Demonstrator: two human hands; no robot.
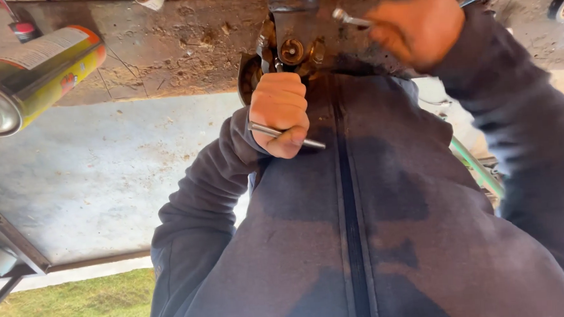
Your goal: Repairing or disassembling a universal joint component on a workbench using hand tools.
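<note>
Basically two-handed wrenching on the rusty fitting: left hand fisted round a metal bar just below it for bracing, right hand clamped on a wrench beside it. Spray can parked well off, within reach.

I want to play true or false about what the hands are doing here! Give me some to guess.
1. The left hand grips a thin metal rod. True.
2. The right hand is empty. False: it holds a silvery metal tool.
3. A spray can lies on its side on the workbench. True.
4. The person wears a bright red sweater. False: it is a dark zip-up hoodie.
5. Both hands are by the rusty metal fitting. True.
</note>
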